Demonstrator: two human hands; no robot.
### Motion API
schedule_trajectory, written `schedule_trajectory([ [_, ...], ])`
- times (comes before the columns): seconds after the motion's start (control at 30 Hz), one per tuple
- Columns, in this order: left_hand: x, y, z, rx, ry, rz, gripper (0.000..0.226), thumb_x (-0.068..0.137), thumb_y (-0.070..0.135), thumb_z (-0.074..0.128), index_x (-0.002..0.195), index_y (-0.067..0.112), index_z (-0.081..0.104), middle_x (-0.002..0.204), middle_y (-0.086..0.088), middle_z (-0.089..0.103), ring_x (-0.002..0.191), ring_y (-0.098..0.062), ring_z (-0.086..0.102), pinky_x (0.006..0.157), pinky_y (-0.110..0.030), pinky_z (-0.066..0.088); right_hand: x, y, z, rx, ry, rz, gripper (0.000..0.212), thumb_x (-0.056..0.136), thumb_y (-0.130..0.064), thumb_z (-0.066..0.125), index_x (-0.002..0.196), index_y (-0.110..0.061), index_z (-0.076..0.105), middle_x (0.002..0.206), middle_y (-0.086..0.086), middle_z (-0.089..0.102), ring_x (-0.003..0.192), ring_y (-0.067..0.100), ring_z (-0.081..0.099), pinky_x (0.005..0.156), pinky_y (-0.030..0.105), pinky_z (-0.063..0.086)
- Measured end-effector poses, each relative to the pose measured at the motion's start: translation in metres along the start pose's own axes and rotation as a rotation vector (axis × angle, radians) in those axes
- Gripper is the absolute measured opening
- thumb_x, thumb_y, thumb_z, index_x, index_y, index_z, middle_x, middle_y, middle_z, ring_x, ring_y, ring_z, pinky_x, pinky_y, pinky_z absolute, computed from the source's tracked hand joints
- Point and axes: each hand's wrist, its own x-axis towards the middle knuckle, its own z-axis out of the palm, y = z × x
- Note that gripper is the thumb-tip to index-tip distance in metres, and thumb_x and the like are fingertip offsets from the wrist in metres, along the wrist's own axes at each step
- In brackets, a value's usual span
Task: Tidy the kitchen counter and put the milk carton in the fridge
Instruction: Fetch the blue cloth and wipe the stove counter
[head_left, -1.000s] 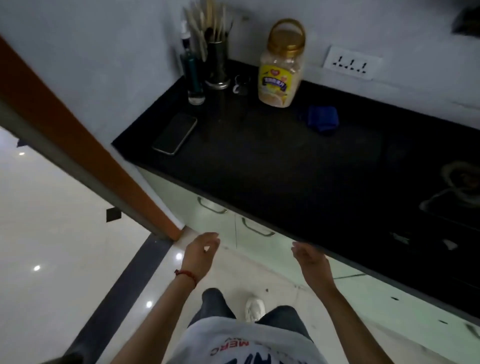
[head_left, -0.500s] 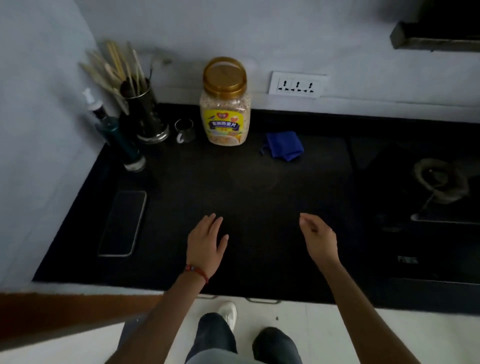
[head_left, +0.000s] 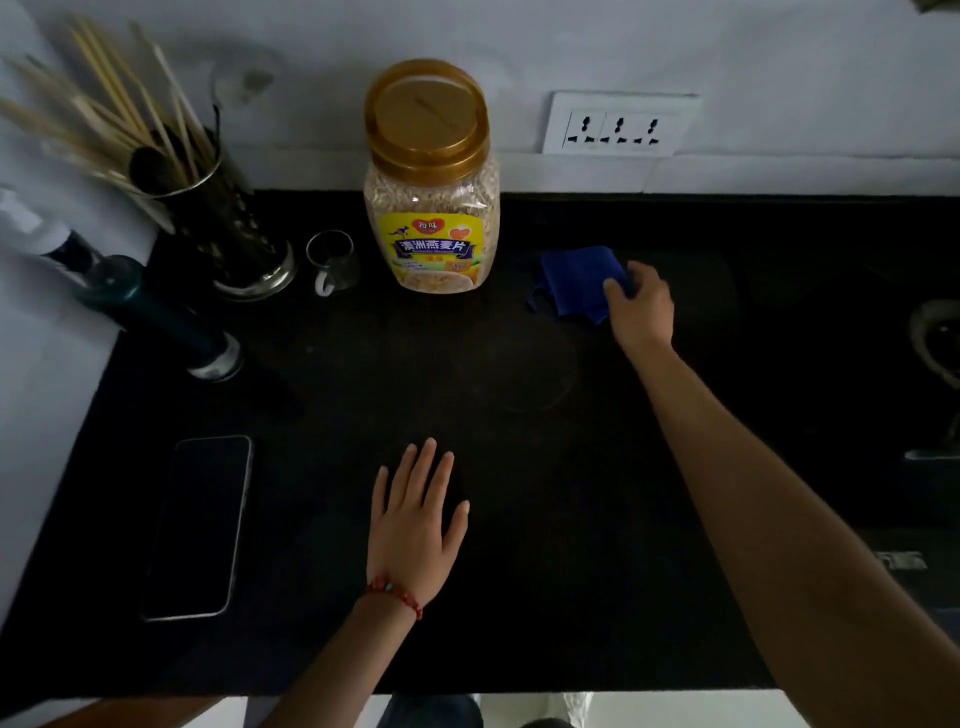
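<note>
While the right hand (head_left: 641, 306) reaches to the back of the desk (head_left: 519, 519), its grip closes on the near corner of the blue cloth (head_left: 574, 283), fingers curled over the fabric's edge. That cloth lies crumpled just right of the oat jar (head_left: 432, 182), not touching it. The left hand (head_left: 415, 525) lies flat near the front of the desk, fingers straight and a little spread, its grip holding nothing.

Judging by how things lie, the tidying has barely begun. The cloth is only now being taken up, and I'd guess a wipe of the dark top comes next, though faint ring marks in the middle are all I can make out of any mess. Everything else stands where one might leave it: the jar upright against the wall with its gold lid on, a small glass cup (head_left: 332, 262) just left of it, a metal holder (head_left: 228, 228) full of sticks in the corner, a dark bottle (head_left: 156, 312) beside that, and a phone (head_left: 200, 525) lying face up near the left edge.

As for the milk carton, I cannot see it anywhere here, nor the fridge. So that half of the job looks wholly undone, or at least nothing here shows it. At the far right something like a stove (head_left: 935, 343) sits in shadow, too dim to tell more.
</note>
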Motion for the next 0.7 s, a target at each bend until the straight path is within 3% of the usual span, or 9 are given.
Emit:
schedule_trajectory([
  [0.1, 0.001, 0.001, 0.0, -0.002, -0.013, -0.004, 0.059, 0.091, 0.052, 0.005, 0.134, 0.023, 0.033, 0.145, -0.003, 0.039, 0.134, -0.02, 0.033, 0.108, -0.044, 0.023, 0.019, -0.006, 0.016, -0.103, -0.034, 0.022, 0.057, 0.088, -0.032, 0.054, 0.138, -0.015, 0.032, 0.142, 0.012, 0.039, 0.129, 0.028, 0.039, 0.102, 0.04, 0.039],
  [0.2, 0.0, 0.001, -0.001, -0.002, -0.015, -0.011, 0.058, 0.091, 0.051, 0.006, 0.134, 0.023, 0.033, 0.144, -0.003, 0.04, 0.134, -0.02, 0.034, 0.108, -0.044, 0.024, 0.024, -0.008, 0.024, -0.166, -0.05, 0.031, 0.062, 0.087, -0.032, 0.056, 0.139, -0.013, 0.03, 0.142, 0.014, 0.038, 0.131, 0.03, 0.035, 0.105, 0.043, 0.036],
  [0.37, 0.001, 0.001, -0.002, -0.014, -0.028, -0.011, 0.06, 0.091, 0.052, 0.005, 0.133, 0.022, 0.035, 0.143, -0.004, 0.041, 0.133, -0.022, 0.037, 0.107, -0.045, 0.026, 0.01, -0.008, 0.026, -0.022, -0.022, 0.074, 0.059, 0.085, -0.026, 0.061, 0.135, -0.016, 0.033, 0.136, 0.012, 0.046, 0.12, 0.027, 0.049, 0.095, 0.038, 0.048],
  [0.47, 0.001, 0.002, -0.003, -0.02, -0.034, -0.013, 0.06, 0.091, 0.052, 0.005, 0.133, 0.022, 0.036, 0.143, -0.005, 0.042, 0.132, -0.022, 0.037, 0.107, -0.046, 0.026, -0.005, -0.007, 0.018, 0.058, -0.031, 0.095, 0.056, 0.084, -0.022, 0.062, 0.133, -0.018, 0.036, 0.135, 0.008, 0.048, 0.116, 0.024, 0.053, 0.083, 0.029, 0.046],
  [0.7, -0.002, 0.004, -0.009, -0.028, -0.054, -0.009, 0.064, 0.09, 0.052, 0.002, 0.131, 0.019, 0.039, 0.141, -0.007, 0.045, 0.132, -0.024, 0.039, 0.106, -0.047, 0.028, -0.07, 0.017, -0.017, 0.163, 0.001, 0.164, 0.053, 0.08, -0.021, 0.066, 0.128, -0.024, 0.044, 0.129, 0.003, 0.052, 0.105, 0.014, 0.053, 0.075, 0.024, 0.046],
])
